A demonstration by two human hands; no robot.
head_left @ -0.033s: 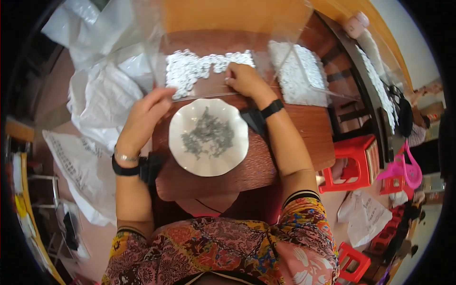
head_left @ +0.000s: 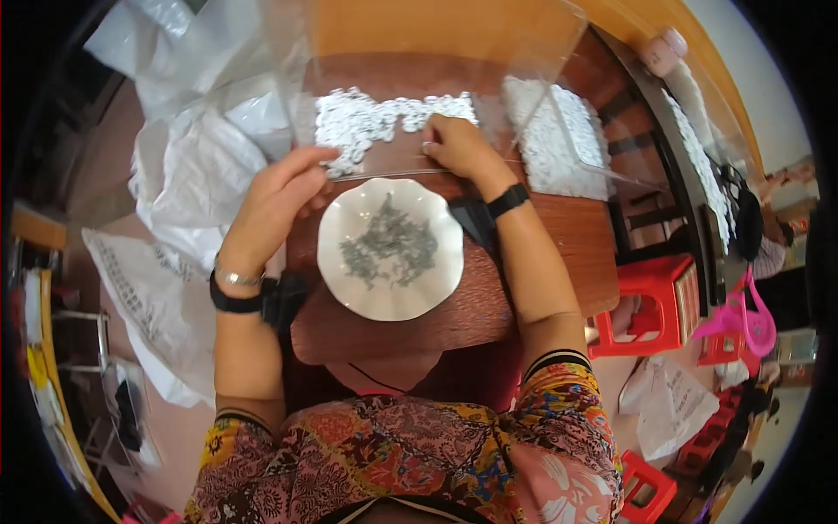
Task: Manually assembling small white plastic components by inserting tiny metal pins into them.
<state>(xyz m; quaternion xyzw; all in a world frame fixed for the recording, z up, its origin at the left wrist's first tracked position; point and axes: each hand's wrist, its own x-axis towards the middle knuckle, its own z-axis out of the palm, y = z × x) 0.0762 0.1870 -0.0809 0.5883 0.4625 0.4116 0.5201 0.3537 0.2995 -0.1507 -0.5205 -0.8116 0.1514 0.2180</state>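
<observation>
On the brown table, a white scalloped dish [head_left: 388, 306] holds a loose heap of small grey, thin pieces [head_left: 390, 244]. Beyond it lies a spread of small, round white pieces [head_left: 349, 118], under a clear panel [head_left: 375, 170]. My left hand [head_left: 275, 196] is over the panel's edge at the dish's far left, fingers stretched out and fingertips by the nearest white pieces. Just right of the spread, my right hand [head_left: 463, 148] has its fingers curled and pressed together. Whatever they may pinch is too small to make out.
A second batch of white pieces [head_left: 559, 140] lies to the right behind clear panels. White sacks [head_left: 192, 175] are heaped at the left. A red stool [head_left: 650, 301] stands by the table's right side, and a pink jar [head_left: 665, 51] is at the far right.
The whole view has shifted slightly. My left fingers have moved a little farther from me, over the edge of the white pieces. My right hand keeps about the same place and pose.
</observation>
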